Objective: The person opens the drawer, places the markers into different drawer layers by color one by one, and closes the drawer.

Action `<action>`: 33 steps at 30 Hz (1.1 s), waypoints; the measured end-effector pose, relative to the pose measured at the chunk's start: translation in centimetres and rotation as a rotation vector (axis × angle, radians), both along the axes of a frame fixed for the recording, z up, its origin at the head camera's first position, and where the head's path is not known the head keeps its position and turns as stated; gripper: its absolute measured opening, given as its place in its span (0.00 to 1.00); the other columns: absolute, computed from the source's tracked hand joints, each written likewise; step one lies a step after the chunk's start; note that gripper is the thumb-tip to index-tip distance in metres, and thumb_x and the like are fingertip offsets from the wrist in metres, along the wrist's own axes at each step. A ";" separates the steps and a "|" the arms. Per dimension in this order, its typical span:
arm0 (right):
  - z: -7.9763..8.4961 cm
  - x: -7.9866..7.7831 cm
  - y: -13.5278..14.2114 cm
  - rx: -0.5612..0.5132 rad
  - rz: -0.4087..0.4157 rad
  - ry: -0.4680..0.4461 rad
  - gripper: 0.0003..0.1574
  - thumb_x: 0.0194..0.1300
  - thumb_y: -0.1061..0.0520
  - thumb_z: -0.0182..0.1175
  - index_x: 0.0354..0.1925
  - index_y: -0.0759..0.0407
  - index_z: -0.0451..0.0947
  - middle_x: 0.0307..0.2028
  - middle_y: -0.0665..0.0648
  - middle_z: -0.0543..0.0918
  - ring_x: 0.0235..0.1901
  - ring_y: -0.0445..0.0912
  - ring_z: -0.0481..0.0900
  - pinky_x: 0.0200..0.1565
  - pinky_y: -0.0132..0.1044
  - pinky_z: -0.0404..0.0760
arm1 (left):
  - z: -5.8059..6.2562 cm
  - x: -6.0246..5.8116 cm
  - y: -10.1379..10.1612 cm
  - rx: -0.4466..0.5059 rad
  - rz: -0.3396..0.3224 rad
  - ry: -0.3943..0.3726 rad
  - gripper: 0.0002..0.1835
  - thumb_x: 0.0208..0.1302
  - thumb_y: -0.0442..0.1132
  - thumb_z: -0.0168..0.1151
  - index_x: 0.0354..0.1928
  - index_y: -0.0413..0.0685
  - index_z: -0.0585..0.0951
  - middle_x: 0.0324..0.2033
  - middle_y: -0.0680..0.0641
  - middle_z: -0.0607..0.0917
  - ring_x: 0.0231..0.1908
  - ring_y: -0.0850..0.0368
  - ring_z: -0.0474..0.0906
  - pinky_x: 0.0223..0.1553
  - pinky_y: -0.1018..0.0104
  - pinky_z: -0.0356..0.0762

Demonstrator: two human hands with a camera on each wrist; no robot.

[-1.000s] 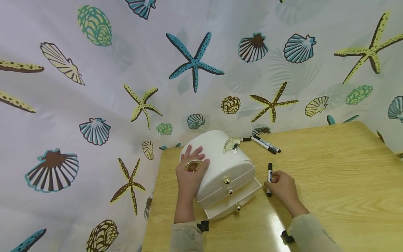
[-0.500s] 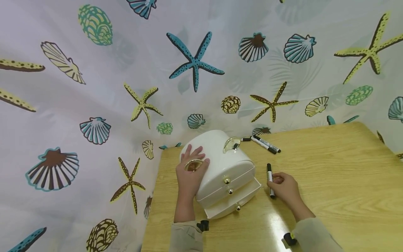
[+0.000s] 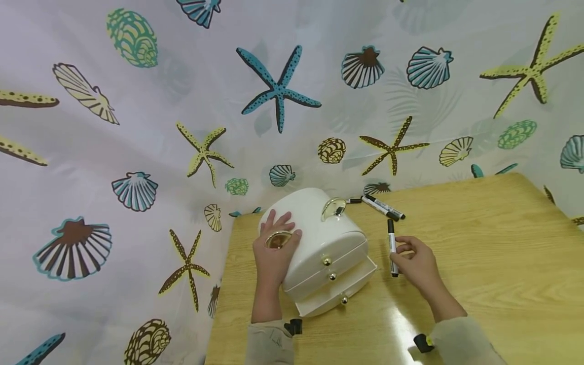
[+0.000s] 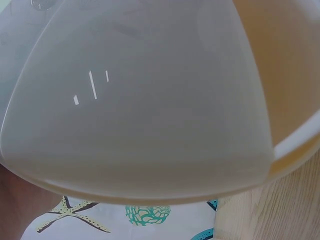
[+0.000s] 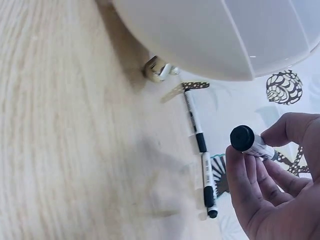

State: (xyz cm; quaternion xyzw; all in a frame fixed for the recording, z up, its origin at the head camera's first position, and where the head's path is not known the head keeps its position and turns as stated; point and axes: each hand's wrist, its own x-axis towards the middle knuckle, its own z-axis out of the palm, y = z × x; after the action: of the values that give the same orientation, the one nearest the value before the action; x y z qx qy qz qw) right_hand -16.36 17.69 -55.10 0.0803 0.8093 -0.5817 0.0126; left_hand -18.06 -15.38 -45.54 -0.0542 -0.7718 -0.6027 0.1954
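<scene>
A white storage box (image 3: 310,218) with a domed top, gold knobs and two gold handles stands on the table. Its bottom drawer (image 3: 337,291) is pulled out part way. My left hand (image 3: 275,261) rests on the dome around one gold handle (image 3: 276,240), fingers spread and fairly straight; in the left wrist view the white shell (image 4: 140,115) hides most of that hand. Right of the box, my right hand (image 3: 420,263) pinches a whiteboard marker (image 3: 392,248) with a black cap between thumb and fingers. Seen end-on in the right wrist view, the marker (image 5: 250,142) is in the fingertips.
Several more markers (image 3: 383,207) lie on the wooden table (image 3: 493,253) behind the box, near the curtain. The curtain (image 3: 319,106), printed with starfish and shells, encloses the back and left. Black wrist mounts (image 3: 424,343) sit at both sleeves.
The right hand has shifted slightly right, then farther from me, with the marker in its fingers. My left hand and the box keep their places; the head view has shifted a little.
</scene>
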 end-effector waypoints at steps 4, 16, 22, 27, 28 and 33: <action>1.0 -0.1 0.0 -0.026 -0.001 0.022 0.30 0.65 0.58 0.60 0.64 0.58 0.69 0.48 0.62 0.76 0.36 0.42 0.79 0.33 0.42 0.88 | 0.1 0.0 0.2 -0.003 0.006 -0.013 0.12 0.56 0.56 0.72 0.39 0.61 0.87 0.55 0.61 0.84 0.72 0.66 0.59 0.79 0.62 0.37; 1.6 -0.2 -0.5 -0.128 0.029 0.046 0.29 0.65 0.61 0.59 0.64 0.61 0.70 0.49 0.64 0.74 0.35 0.38 0.80 0.32 0.39 0.88 | 0.0 -0.4 0.4 0.003 0.016 0.000 0.11 0.56 0.53 0.72 0.39 0.59 0.87 0.54 0.60 0.85 0.72 0.65 0.60 0.79 0.60 0.36; 2.0 -0.5 -0.5 -0.112 0.038 0.036 0.29 0.66 0.60 0.59 0.64 0.60 0.69 0.50 0.63 0.74 0.37 0.39 0.79 0.35 0.38 0.88 | -0.1 -0.5 0.5 0.003 0.017 0.006 0.11 0.56 0.53 0.72 0.39 0.59 0.87 0.54 0.60 0.85 0.72 0.65 0.60 0.79 0.61 0.37; 2.5 -0.8 -0.6 -0.104 0.055 0.074 0.29 0.66 0.60 0.60 0.64 0.58 0.68 0.51 0.62 0.74 0.38 0.41 0.78 0.33 0.35 0.86 | 0.0 -0.6 0.6 0.000 0.023 0.003 0.12 0.56 0.53 0.72 0.39 0.59 0.87 0.54 0.60 0.85 0.72 0.65 0.60 0.79 0.61 0.37; 2.5 -0.9 -0.6 -0.109 0.058 0.086 0.29 0.66 0.60 0.60 0.64 0.58 0.68 0.51 0.63 0.74 0.38 0.41 0.78 0.32 0.35 0.86 | 0.0 -0.6 0.7 -0.002 0.025 0.004 0.12 0.56 0.53 0.72 0.39 0.58 0.87 0.54 0.60 0.85 0.72 0.65 0.60 0.79 0.61 0.37; 2.8 -1.0 -0.6 -0.134 0.064 0.102 0.29 0.67 0.59 0.61 0.65 0.58 0.68 0.51 0.63 0.73 0.37 0.40 0.79 0.34 0.36 0.87 | 0.1 -0.7 0.9 -0.005 0.038 -0.009 0.12 0.56 0.54 0.72 0.39 0.61 0.87 0.55 0.62 0.84 0.72 0.66 0.60 0.79 0.62 0.37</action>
State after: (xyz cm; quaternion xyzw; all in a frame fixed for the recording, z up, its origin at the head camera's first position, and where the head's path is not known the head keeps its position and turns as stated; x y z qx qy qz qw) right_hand -17.37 17.06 -52.30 0.0237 0.7702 -0.6373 -0.0048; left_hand -18.72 -14.51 -45.41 -0.0375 -0.7751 -0.5971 0.2033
